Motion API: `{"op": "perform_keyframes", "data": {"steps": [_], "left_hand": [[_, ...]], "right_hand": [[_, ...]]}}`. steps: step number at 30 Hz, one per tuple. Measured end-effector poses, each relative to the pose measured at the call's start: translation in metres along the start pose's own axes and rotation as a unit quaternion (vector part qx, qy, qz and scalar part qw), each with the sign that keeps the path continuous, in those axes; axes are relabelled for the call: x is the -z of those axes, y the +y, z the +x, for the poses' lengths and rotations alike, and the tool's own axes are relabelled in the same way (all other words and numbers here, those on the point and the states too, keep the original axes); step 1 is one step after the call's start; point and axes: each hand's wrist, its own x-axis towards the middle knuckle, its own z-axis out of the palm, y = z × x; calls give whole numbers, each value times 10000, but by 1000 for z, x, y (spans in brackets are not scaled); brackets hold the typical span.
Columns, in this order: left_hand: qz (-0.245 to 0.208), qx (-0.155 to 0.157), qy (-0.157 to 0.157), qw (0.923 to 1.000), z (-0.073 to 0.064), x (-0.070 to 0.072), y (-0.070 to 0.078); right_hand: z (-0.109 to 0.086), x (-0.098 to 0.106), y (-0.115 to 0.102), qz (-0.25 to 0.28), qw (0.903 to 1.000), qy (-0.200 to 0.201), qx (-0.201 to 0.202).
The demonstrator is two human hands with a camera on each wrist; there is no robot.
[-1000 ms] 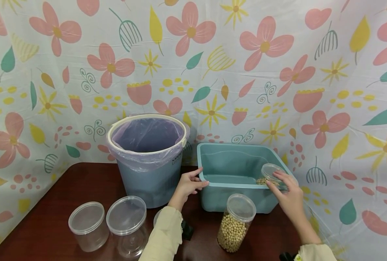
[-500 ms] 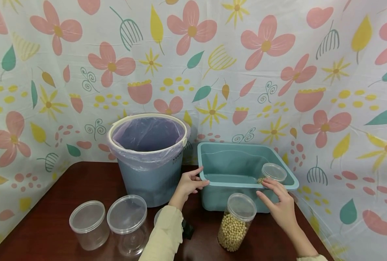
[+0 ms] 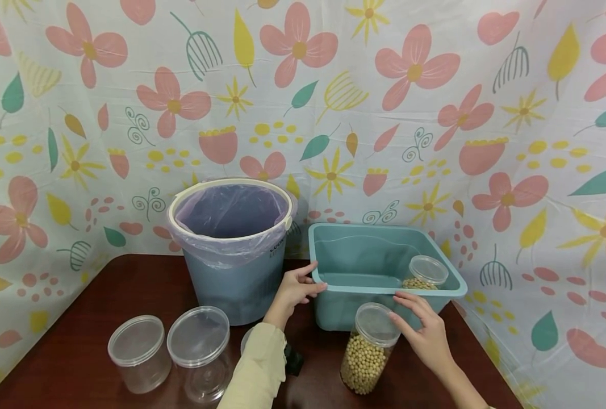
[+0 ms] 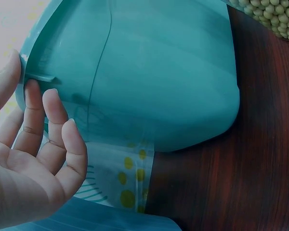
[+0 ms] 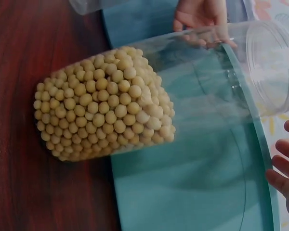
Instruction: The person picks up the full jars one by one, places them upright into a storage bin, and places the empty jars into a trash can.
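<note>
My left hand (image 3: 293,292) pinches the rim of a teal plastic tub (image 3: 333,311) at its near left corner. In the left wrist view, the thumb lies over the rim and the fingers (image 4: 33,115) curl beneath it. Inside the tub, at the right, stands a lidded clear jar (image 3: 428,270) with soybeans in it. My right hand (image 3: 425,332) is held in front of the tub, fingers extended and holding nothing. Its thumb tip is close beside the lid of a tall clear jar (image 3: 366,363), about half full of soybeans (image 5: 98,106), upright on the table.
A blue bin (image 3: 231,289) with a purple liner bag stands left of the tub. Two clear lidded jars (image 3: 139,352) stand at the front left of the dark wooden table (image 3: 103,295). A patterned curtain (image 3: 303,113) closes off the back and sides.
My right hand has let go of the jar inside the tub and moved left and toward me, near the tall jar. The left hand has stayed at the tub's corner.
</note>
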Motion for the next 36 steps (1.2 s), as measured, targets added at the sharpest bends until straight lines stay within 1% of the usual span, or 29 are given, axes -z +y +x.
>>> {"op": "perform_keyframes", "data": {"steps": [3, 6, 13, 15, 18, 21, 24, 26, 29, 31, 36], "left_hand": [[-27, 20, -12, 10000, 1, 0, -1], [-57, 2, -53, 10000, -2, 0, 2], [-2, -31, -86, 10000, -27, -1, 27], [11, -36, -82, 10000, -30, -1, 29], [11, -57, -87, 9999, -28, -1, 27], [-7, -57, -91, 9999, -17, 0, 17], [-33, -43, -65, 10000, -7, 1, 6], [-30, -25, -41, 10000, -2, 1, 1], [-44, -23, -43, 10000, -1, 1, 1], [-43, -37, -61, 10000, -7, 1, 7], [-36, -40, -84, 10000, -25, -1, 25]], "right_hand": [[-1, -1, -2, 37, 10000, -54, -28], [-2, -2, -5, 72, 9999, -134, -18], [-5, -4, -10, 345, 9985, -413, 91], [-6, -4, -10, 422, 9976, -521, 190], [-6, -4, -12, 562, 9953, -656, 435], [-5, -3, -18, 699, 9921, -766, 708], [-1, -1, -30, 795, 9902, -828, 795], [1, 1, -38, 835, 9899, -850, 762], [2, 1, -41, 884, 9898, -865, 708], [0, 1, -38, 938, 9895, -896, 643], [-9, -4, -20, 1026, 9888, -1056, 231]]}}
